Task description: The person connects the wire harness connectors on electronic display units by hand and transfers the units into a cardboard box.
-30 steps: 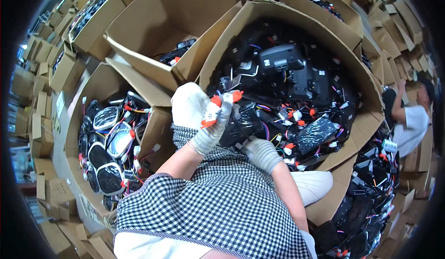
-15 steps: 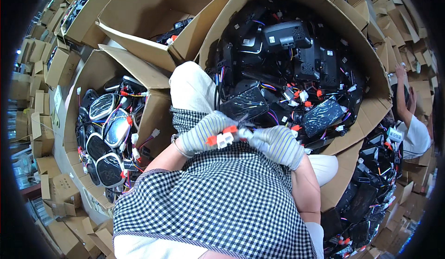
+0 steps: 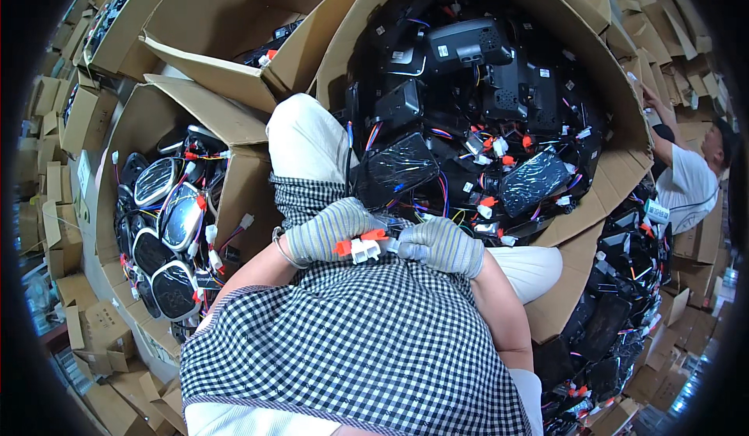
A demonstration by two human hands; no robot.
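Both my hands wear grey striped gloves and meet above my lap. My left hand (image 3: 331, 229) is closed on a wire connector (image 3: 364, 250), a white plastic plug with orange-red parts. Close by on the right, my right hand (image 3: 443, 247) pinches a small pale plug (image 3: 392, 245) at the end of the same cluster. How the two pieces join is too small to tell. Just beyond my hands lies a black display unit (image 3: 399, 167) in clear film, with coloured wires around it.
A large carton (image 3: 331, 61) ahead holds many black devices with wires. At left, another carton (image 3: 250, 186) holds oval, silver-rimmed units (image 3: 175, 288). More black units (image 3: 601, 319) lie at right. A co-worker (image 3: 686, 178) in a white shirt is at far right.
My view has shifted, so the cartons appear a little further left. My hands stay together on the connector, the right one turned flatter. The co-worker's head has come into view.
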